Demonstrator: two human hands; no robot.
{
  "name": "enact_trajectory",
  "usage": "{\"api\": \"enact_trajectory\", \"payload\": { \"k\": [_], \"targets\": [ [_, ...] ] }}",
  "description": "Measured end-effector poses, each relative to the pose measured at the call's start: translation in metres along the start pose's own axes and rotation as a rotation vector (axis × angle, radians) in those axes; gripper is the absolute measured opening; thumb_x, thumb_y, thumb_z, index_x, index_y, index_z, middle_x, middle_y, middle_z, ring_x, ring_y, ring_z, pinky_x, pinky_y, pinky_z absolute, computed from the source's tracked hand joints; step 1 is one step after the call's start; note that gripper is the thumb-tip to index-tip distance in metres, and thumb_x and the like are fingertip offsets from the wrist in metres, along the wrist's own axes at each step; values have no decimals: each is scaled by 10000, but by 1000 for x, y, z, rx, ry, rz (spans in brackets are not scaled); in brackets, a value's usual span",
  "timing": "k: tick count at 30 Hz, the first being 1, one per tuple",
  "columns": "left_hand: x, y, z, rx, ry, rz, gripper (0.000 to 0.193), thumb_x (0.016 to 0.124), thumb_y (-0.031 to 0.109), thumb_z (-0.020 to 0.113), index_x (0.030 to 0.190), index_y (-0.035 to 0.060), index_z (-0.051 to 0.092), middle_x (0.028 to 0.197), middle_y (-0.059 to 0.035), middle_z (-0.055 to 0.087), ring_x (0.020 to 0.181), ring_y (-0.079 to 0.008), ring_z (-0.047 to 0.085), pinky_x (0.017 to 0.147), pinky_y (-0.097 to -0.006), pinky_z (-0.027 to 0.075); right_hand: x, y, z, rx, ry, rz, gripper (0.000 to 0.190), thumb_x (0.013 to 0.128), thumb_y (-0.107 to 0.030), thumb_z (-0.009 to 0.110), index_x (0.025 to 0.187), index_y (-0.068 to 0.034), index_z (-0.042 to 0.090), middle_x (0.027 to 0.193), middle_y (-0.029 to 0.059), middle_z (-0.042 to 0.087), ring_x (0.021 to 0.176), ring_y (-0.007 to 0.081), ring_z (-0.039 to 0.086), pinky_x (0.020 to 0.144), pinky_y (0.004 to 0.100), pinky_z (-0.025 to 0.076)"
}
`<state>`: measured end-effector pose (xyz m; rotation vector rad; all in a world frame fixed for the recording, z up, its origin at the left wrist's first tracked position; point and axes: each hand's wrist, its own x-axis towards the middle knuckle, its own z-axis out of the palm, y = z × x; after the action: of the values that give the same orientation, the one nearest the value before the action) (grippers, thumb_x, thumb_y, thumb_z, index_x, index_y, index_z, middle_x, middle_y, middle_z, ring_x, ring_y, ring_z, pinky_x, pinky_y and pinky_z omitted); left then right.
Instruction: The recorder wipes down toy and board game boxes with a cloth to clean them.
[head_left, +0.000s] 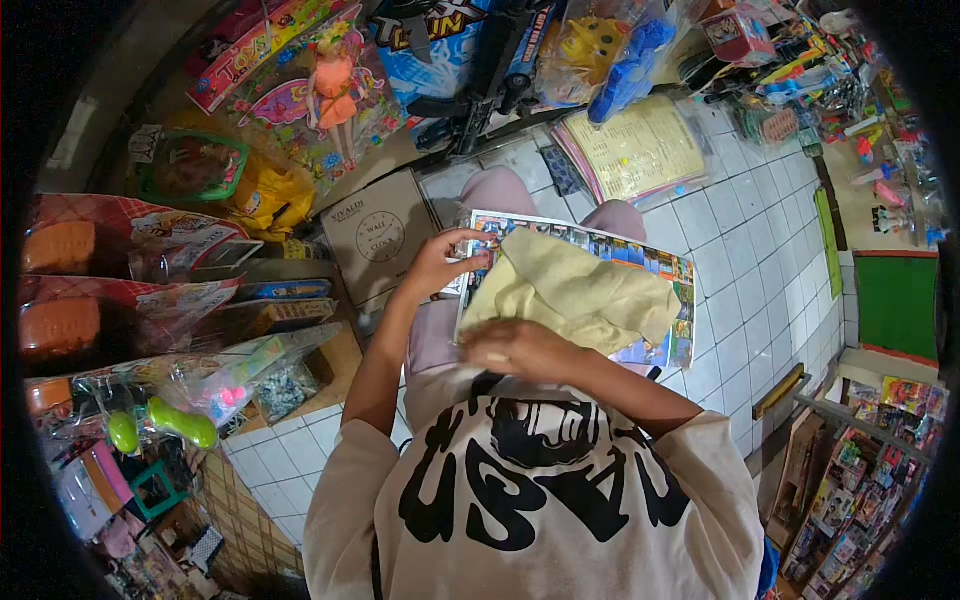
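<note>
A flat printed board or sheet (684, 289) covered with small colourful pictures lies across my lap. A crumpled pale-yellow cloth (577, 281) is spread over most of it. My left hand (450, 262) grips the board's left edge, with thumb and fingertips over its upper left part. Blurred by motion, my right hand (521, 351) is at the near left corner of the board, beside the cloth's lower edge. Whether its fingers hold the cloth or the board cannot be made out.
A boxed wall clock (382, 232) lies to the left. Ahead, a plastic-wrapped stack of printed sheets (637, 146) rests on the white tiled floor (739, 277). Packaged toys, including a doll pack (334, 97), crowd the far side. Bagged goods (135, 240) line the left.
</note>
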<state>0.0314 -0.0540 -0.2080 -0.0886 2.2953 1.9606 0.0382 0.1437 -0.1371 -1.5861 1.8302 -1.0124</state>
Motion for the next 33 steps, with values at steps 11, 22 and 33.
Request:
{"api": "enact_trajectory", "payload": {
  "k": [11,22,33],
  "targets": [
    [-5,19,-2,165,1,3,333,716,150,696,1031,87,609,1105,-60,555,982,-147,502,846,-276,387,5,6,19,-234,50,4,232,827,-245,515,981,-90,594,1083,85,577,1055,249,523,1017,402,278],
    [-12,8,-1,1029,93,147,611,817,470,491,1357,279,281,1442,-184,-15,1303,-429,-75,935,-652,-99,8,3,1,-582,229,184,351,828,-243,536,1152,-108,530,1201,44,516,1190,182,412,1026,467,206],
    [-11,4,2,1115,76,91,631,844,559,361,1381,262,215,1440,-188,-38,1313,-386,-105,924,-651,-123,-12,-14,-59,-104,203,254,249,863,-278,475,884,-56,586,720,143,599,642,300,592,624,377,466]
  ]
}}
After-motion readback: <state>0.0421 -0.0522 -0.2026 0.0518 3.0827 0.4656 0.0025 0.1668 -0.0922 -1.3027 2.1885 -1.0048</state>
